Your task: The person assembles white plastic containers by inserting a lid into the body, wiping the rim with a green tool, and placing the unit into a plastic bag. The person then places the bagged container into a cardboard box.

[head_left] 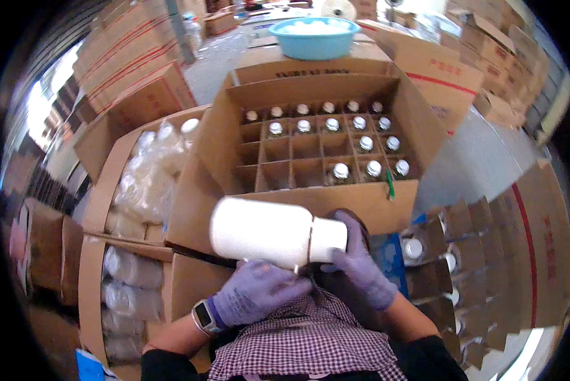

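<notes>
The white bottle (263, 232) is held on its side just below the centre of the view, toward 7 o'clock, its broad end pointing to 9 and its narrow end to 3. The right hand (363, 267), between 4 and 5, grips that narrow end between thumb and fingers. The left hand (253, 295), near 7, sits curled at the bottle's lower side; whether it bears any of the weight I cannot tell. Beyond, toward 1 o'clock, stands the divided carton (371, 206). Its far row is full of capped bottles (374, 169), and the nearer rows are filled mainly on the 3 o'clock side. By that count it looks about two-thirds filled; what is left is the run of bare compartments (275, 176), from roughly 6 to 10 on the carton's own dial. More wrapped bottles (132, 267) lie at 8, and a blue basin (313, 46) stands at 12.
</notes>
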`<state>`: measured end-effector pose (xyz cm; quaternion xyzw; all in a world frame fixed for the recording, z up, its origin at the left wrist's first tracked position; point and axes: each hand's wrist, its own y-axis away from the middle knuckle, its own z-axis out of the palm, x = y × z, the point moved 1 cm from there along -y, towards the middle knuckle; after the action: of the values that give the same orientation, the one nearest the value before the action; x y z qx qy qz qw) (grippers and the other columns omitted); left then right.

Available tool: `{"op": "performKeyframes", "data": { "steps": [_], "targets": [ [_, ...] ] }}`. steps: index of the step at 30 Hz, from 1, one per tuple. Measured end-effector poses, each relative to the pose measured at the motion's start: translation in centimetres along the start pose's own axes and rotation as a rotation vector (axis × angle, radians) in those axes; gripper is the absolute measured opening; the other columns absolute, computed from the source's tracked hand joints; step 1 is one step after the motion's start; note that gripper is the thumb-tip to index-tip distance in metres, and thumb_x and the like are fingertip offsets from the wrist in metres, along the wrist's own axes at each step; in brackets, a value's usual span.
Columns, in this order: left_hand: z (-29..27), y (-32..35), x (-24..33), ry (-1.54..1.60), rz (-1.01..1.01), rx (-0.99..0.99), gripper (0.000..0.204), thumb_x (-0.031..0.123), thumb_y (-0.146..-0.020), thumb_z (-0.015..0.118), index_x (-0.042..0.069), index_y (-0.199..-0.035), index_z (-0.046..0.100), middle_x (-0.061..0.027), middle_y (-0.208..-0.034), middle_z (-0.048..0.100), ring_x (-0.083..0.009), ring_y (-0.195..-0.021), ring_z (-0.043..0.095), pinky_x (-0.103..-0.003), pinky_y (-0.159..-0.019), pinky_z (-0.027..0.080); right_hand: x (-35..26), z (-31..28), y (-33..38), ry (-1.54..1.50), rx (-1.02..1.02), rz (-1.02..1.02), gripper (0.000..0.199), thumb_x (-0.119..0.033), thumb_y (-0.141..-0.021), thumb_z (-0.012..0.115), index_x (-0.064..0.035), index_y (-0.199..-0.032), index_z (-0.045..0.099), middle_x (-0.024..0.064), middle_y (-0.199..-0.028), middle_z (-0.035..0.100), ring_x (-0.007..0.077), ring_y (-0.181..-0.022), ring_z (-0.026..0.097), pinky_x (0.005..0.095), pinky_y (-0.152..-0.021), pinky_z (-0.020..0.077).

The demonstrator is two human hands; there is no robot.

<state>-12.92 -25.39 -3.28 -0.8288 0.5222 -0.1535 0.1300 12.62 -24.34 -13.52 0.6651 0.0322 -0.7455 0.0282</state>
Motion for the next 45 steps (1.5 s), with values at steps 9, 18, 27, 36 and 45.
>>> {"op": "performKeyframes", "data": {
  "steps": [9,18,27,36,45],
  "targets": [
    [9.3,10.5,-5.8,1.215,-1.080,0.721,0.078,0.055,-0.096,0.060,-0.002,-0.145,0.041,-0.0210,-0.142,0.051,-0.0311,-0.124,0.056,-0.046,-0.104,0.047,-3.5,-0.2,1.1,0.463,0.064,-0.613,0.088,-0.018,-0.068,0.088,-0.0025,-0.139,0.039,0.0180,-0.133,0.052,0.0285,-0.128,0.053,0.0422,-0.109,0.0409],
    [9.7,11.9,-8.1,0.985,-1.131,0.845,0.074,0.059,-0.105,0.037,-0.002,-0.145,0.043,-0.0191,-0.137,0.056,-0.0293,-0.124,0.057,-0.044,-0.103,0.047,5.2,-10.1,-22.2,1.261,0.403,-0.097,0.080,-0.043,-0.075,0.079,-0.0128,-0.143,0.048,0.0177,-0.139,0.050,0.0381,-0.126,0.053,0.0454,-0.106,0.0450],
    [8.9,10.2,-6.8,0.473,-1.065,0.941,0.069,0.057,-0.108,0.026,-0.001,-0.139,0.049,-0.0197,-0.129,0.063,-0.0276,-0.118,0.061,-0.044,-0.099,0.046,0.1,1.8,-8.0,-0.117,-0.441,0.519,0.061,-0.037,-0.091,0.072,-0.0084,-0.140,0.047,0.0168,-0.127,0.058,0.0325,-0.099,0.066,0.0447,-0.090,0.0546],
    [7.2,5.5,-7.9,0.586,-0.869,0.696,0.063,0.041,-0.104,0.051,-0.005,-0.146,0.040,-0.0237,-0.133,0.059,-0.0337,-0.116,0.064,-0.044,-0.100,0.050,-5.6,-0.6,-3.6,0.622,-0.279,-0.552,0.095,-0.036,-0.080,0.081,-0.0126,-0.154,0.027,0.0230,-0.144,0.041,0.0382,-0.121,0.055,0.0531,-0.100,0.0469],
    [7.2,-3.0,-10.5,0.535,-0.762,0.635,0.060,0.050,-0.108,0.036,-0.002,-0.131,0.053,-0.0159,-0.124,0.062,-0.0258,-0.115,0.062,-0.040,-0.100,0.049,-6.8,-6.1,-3.2,0.568,0.056,-0.437,0.061,-0.022,-0.087,0.073,-0.0104,-0.138,0.043,0.0183,-0.129,0.056,0.0283,-0.104,0.063,0.0393,-0.079,0.0566]
  ]
}}
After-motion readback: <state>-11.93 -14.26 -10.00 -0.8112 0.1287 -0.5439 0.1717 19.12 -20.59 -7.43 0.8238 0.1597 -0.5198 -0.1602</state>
